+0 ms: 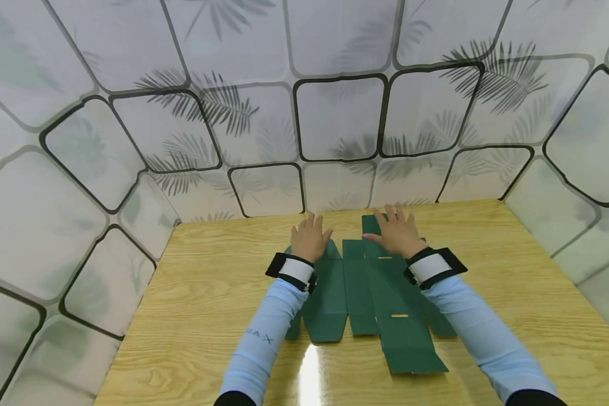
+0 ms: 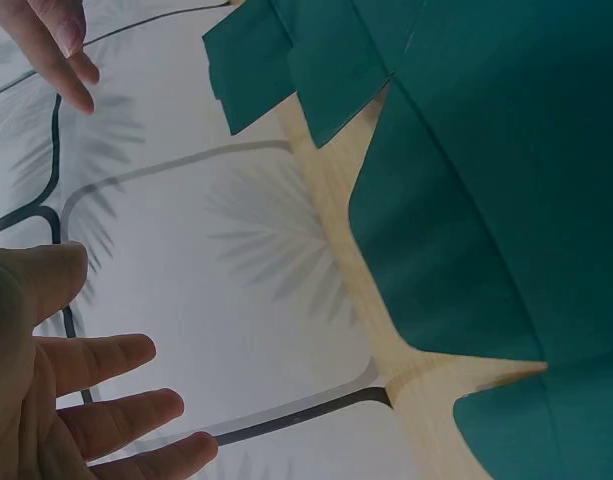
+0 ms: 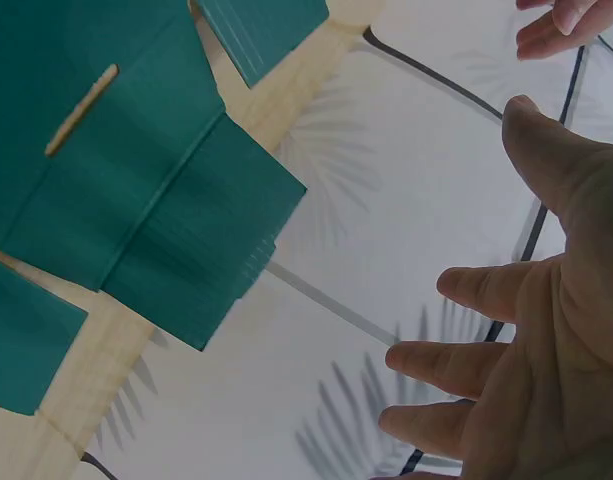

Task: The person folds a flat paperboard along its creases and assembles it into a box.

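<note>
A dark green flat cardboard box blank (image 1: 325, 293) lies unfolded on the wooden table, with creased panels, side flaps and a few narrow slots. Over its far left flaps is my left hand (image 1: 308, 238), fingers spread. My right hand (image 1: 398, 234) overlaps the far end of the blank's long middle strip, its fingers also straight and apart. Both wrist views show the palms facing the card with a gap between, and nothing held. At the upper left of the left wrist view, the other hand's fingers (image 2: 56, 50) show.
Light wood table (image 1: 208, 316) surrounds the cardboard. A pale curtain-like wall (image 1: 340, 118) with dark outlines and leaf prints rises along the table's far edge and at both sides. Light glares off the table (image 1: 310, 372) near the front.
</note>
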A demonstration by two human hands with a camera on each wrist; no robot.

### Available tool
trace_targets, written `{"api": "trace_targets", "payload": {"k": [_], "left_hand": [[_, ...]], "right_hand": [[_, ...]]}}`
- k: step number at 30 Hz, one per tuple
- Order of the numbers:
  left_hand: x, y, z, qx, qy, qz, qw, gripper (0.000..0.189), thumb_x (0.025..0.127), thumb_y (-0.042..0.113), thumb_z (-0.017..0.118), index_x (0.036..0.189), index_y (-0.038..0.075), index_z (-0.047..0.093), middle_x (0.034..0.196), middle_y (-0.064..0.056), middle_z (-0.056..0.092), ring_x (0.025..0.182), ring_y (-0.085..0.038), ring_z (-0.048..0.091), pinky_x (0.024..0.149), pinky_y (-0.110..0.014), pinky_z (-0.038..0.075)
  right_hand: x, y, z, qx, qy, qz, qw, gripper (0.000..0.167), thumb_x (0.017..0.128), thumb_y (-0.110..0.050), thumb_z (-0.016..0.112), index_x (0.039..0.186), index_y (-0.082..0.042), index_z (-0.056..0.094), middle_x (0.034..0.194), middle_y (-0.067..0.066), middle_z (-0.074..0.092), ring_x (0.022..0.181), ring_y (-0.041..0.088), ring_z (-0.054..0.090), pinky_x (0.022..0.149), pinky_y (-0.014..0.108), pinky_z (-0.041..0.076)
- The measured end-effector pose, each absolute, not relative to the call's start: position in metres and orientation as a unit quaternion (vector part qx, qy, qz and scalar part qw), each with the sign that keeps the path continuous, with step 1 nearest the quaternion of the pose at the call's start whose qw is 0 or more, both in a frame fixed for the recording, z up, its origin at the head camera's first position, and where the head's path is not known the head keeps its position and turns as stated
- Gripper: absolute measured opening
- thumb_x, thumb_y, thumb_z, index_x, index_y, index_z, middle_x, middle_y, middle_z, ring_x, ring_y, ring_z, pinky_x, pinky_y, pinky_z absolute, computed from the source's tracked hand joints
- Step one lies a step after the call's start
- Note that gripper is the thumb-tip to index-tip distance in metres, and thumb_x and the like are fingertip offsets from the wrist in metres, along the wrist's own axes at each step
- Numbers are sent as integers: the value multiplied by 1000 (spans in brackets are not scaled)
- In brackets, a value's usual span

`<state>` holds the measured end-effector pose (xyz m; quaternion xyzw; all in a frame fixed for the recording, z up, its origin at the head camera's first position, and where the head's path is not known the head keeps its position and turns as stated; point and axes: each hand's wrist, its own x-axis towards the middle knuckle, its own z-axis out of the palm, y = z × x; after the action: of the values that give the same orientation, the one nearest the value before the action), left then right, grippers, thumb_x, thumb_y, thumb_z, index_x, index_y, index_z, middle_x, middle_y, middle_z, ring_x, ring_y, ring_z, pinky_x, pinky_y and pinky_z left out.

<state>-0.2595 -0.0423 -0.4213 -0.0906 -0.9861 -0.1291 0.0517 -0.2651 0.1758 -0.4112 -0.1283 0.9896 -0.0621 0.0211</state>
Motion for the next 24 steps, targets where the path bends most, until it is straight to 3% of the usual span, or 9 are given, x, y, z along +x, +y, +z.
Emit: {"api": "trace_targets", "payload": {"k": [8,24], "left_hand": [[-251,-39,-432,-88,-987,-130,29,51,101,40,47,142,10,47,148,-15,44,132,-35,46,109,-55,34],[-235,-43,-459,-89,-989,-121,-16,54,98,42,52,141,10,49,146,-15,45,125,-35,52,98,-54,45]], "right_hand": [[-259,175,-423,-126,988,-65,56,77,97,-49,51,152,-2,25,155,33,16,143,53,5,110,71,13],[-241,178,-450,-122,988,-63,75,75,96,-48,53,150,-1,31,151,34,25,140,58,13,107,71,21]]}}
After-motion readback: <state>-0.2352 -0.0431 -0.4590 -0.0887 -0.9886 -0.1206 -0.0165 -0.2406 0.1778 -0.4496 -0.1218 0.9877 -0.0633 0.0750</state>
